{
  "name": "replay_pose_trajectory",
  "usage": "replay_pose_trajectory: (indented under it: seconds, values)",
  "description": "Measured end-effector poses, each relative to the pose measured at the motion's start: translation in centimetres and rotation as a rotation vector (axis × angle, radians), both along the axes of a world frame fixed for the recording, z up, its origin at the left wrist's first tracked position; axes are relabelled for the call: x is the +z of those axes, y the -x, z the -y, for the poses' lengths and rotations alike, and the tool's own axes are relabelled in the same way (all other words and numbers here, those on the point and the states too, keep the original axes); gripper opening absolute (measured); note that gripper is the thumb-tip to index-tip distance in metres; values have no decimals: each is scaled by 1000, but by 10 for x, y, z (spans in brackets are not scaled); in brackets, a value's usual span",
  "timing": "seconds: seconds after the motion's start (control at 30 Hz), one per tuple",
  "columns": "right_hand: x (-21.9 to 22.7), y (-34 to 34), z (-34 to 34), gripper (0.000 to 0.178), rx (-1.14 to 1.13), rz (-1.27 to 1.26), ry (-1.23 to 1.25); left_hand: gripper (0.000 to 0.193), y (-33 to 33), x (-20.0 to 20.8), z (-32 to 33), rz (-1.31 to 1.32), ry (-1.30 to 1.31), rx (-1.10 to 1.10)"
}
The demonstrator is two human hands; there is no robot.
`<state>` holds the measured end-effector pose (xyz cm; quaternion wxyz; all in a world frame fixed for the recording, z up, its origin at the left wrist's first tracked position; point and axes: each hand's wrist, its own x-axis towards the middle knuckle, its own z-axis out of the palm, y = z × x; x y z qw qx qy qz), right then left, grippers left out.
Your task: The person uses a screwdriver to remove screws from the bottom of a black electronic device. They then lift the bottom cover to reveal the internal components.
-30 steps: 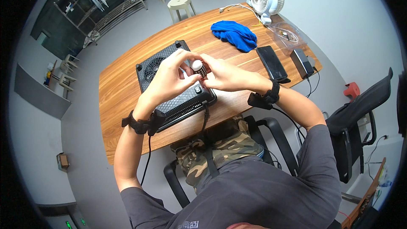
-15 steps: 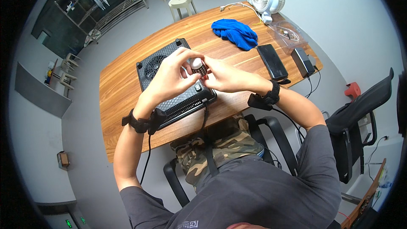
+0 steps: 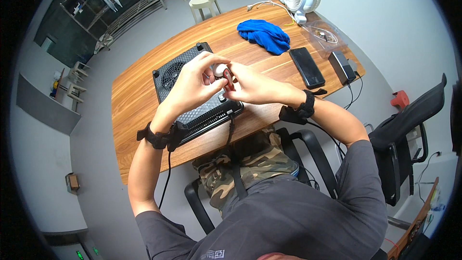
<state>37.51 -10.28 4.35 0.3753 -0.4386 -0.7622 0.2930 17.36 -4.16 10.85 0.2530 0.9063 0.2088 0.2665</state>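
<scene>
Hands, namely the left hand [image 3: 191,86] and the right hand [image 3: 250,84], are close together above the black appliance [image 3: 199,113], and between them is the small object [image 3: 219,70] with rounded white top and a red and dark part. The left hand is clamped on its left side, the right hand on its right side; how the grip closes underneath, I cannot tell. The appliance lies on the wooden table [image 3: 137,101]. To the right are a black phone [image 3: 307,68] and, farther, the blue cloth [image 3: 263,36].
</scene>
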Motion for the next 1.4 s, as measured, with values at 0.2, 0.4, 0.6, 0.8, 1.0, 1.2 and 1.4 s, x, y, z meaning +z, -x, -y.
replay_pose_trajectory:
  seconds: [0.2,0.4,0.6,0.8,1.0,1.2,1.4]
  values:
    - [7,3,-1,42,-40,14,28,41,1,-1,1,-104,30,123]
    - [3,1,2,48,30,-76,109,44,0,1,3,-31,-8,8]
    - [-1,3,-2,45,-82,-7,-60,40,1,2,2,-92,74,44]
    - [0,2,-2,35,5,-182,80,39,2,0,1,-78,42,69]
    - [4,9,6,36,3,-86,-19,34,3,0,2,-61,64,-9]
    - [-1,2,-3,31,-48,-94,34,34,-1,-6,-1,-38,-55,67]
    - [-10,-3,-8,31,-7,-107,51,37,1,-5,-2,-10,113,26]
